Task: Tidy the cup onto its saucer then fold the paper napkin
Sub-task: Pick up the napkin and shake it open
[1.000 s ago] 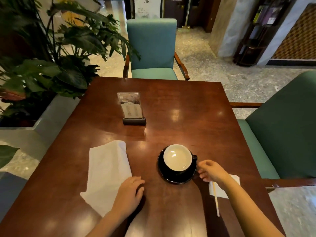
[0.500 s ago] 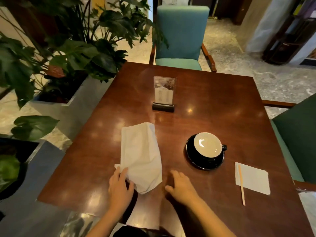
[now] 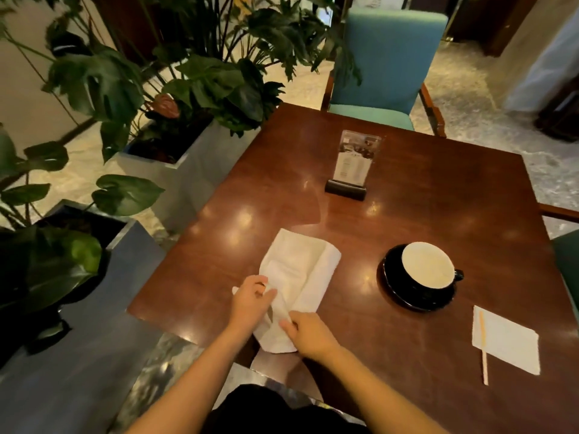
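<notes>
the cup [image 3: 427,266] is seen upright on its saucer [image 3: 395,296], so the first half of the task is judged done. the paper napkin [image 3: 296,277] lies on the desk [image 3: 438,189] well to the left of the cup, loosely doubled lengthwise, with the flap on its cup side laid over the middle. the corner farthest from the cup is pinched in the grip of the left hand [image 3: 252,300]. the near end appears to be nipped by the curled fingers of the right hand [image 3: 308,335]. both grips are narrow and closed on paper, though the right one is partly hidden.

the risks are judged as follows. the paper is thin, so a tear could be caused if the two grips are drawn apart. a skewed crease could be left if the edges are not lined up before the fold is pressed. the sheet could also be slid off the polished desk, since its near end reaches close to the edge. the cup is unlikely to be knocked. a smaller white paper [image 3: 513,343] and a thin stick [image 3: 484,349] lie right of the cup and should not be taken for the napkin.
</notes>
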The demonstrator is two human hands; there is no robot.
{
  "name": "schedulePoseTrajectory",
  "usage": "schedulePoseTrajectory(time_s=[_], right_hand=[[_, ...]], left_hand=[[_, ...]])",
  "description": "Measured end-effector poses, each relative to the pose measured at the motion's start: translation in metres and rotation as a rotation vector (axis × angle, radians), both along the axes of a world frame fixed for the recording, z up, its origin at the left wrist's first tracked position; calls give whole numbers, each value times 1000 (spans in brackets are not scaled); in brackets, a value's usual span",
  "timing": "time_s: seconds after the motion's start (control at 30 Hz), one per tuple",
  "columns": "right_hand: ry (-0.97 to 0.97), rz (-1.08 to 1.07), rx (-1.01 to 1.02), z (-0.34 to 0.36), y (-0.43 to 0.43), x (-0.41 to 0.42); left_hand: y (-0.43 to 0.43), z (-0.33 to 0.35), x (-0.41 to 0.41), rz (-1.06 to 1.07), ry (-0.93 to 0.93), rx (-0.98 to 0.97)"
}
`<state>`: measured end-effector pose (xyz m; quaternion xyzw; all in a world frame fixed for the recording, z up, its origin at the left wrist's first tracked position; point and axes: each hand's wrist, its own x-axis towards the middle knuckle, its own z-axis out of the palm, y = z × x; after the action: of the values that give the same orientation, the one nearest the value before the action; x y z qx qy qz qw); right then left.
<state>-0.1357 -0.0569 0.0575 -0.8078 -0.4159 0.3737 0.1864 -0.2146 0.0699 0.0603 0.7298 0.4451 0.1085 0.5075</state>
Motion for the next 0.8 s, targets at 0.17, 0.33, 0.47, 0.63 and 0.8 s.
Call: schedulePoseTrajectory(time_s=[0.17, 0.33, 0.47, 0.63, 0.8], right_hand=[[-53, -101, 185, 39, 10, 28], [-210, 244, 326, 76, 38, 63], [-310, 246, 329, 86, 42, 69], [-364, 122, 461, 97, 39, 79], [-589, 13, 478, 108, 35, 99]], left_hand=[[17, 29, -7, -353, -59, 341], [22, 65, -1, -577, -161, 550], [24, 92, -6, -461, -283, 525], [24, 111, -8, -433, -315, 347], [46, 107, 2, -590, -99, 315]])
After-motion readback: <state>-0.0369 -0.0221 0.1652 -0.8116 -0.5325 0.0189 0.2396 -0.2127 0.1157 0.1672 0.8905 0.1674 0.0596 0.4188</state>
